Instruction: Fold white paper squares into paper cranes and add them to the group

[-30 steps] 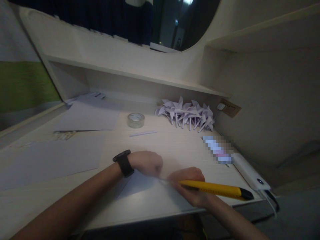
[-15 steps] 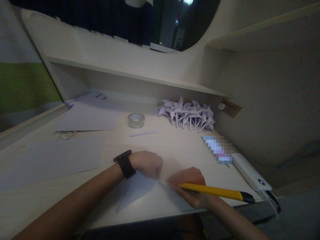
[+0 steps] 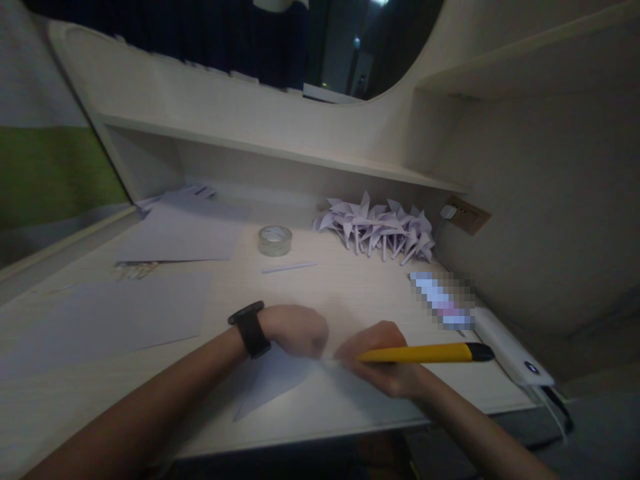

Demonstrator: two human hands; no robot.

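My left hand (image 3: 295,330), with a black watch (image 3: 249,328) on the wrist, is closed and presses down on a pale sheet of paper (image 3: 270,387) near the desk's front edge. My right hand (image 3: 385,367) is closed around a yellow utility knife (image 3: 425,353), whose black end points right. The knife's tip sits on the paper just right of my left fingers. Part of the sheet is hidden under both hands.
A tape roll (image 3: 275,240) and a thin paper strip (image 3: 289,267) lie behind the hands. A heap of folded paper pinwheels (image 3: 380,230) sits at the back right. Large sheets (image 3: 125,313) lie left. A white power bank (image 3: 510,350) with a cable rests at the right edge.
The knife handle has swung up to lie nearly level, and my right hand has shifted slightly. The sheet's visible corner has changed shape. My left hand stays in place.
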